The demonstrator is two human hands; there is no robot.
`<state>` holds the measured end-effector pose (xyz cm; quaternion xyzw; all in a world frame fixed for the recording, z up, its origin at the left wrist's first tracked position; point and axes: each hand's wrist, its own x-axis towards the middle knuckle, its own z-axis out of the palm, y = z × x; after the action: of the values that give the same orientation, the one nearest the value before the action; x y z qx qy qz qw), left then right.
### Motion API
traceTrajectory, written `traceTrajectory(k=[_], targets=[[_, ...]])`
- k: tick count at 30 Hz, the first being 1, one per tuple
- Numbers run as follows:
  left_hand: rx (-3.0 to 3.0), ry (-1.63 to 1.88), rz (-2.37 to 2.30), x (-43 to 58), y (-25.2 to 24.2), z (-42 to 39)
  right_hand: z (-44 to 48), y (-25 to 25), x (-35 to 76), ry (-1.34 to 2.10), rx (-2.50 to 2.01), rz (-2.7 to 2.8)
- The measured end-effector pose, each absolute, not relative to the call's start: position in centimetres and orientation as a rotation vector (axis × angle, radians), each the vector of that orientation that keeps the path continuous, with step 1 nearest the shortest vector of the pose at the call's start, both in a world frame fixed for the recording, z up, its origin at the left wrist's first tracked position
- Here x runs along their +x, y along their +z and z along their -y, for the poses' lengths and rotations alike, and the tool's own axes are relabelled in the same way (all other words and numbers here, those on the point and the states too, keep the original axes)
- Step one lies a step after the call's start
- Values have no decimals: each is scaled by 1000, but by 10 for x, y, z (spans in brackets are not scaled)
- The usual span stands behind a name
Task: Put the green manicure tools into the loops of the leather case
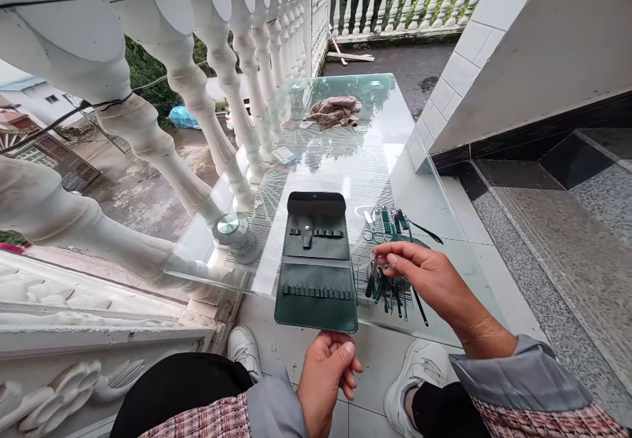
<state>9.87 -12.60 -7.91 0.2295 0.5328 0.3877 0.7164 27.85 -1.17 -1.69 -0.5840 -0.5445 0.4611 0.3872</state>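
Observation:
A dark green tool case [316,263] lies unfolded on the glass table [345,155], its elastic loops nearly all bare. My left hand [323,375] is below the table's near edge, fingers curled, thumb close to the case's bottom edge. My right hand [424,276] reaches over a pile of several green-handled manicure tools [390,286] to the right of the case, its fingertips pinching or touching one metal piece. More tools and small scissors [388,222] lie just beyond.
A crumpled brown cloth [336,112] lies at the table's far end. A small white box [284,155] sits near the left edge. White balusters [197,95] run along the left. A tiled wall and step [494,95] rise on the right. My white shoes [419,372] rest beneath the glass.

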Motion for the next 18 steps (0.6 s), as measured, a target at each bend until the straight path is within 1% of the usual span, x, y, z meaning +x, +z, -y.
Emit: traceTrajectory(k=[3, 8, 14, 18], targets=[[517, 786, -1173, 107, -79, 127, 14, -17, 283, 1195, -1412, 1419], [545, 722, -1126, 122, -76, 129, 16, -15, 288, 1167, -1459, 1344], [600, 664, -1089, 131, -68, 130, 15, -20, 310, 1009, -1533, 1161], [657, 570, -1032, 137, -68, 131, 20, -29, 325, 934, -1665, 1161]])
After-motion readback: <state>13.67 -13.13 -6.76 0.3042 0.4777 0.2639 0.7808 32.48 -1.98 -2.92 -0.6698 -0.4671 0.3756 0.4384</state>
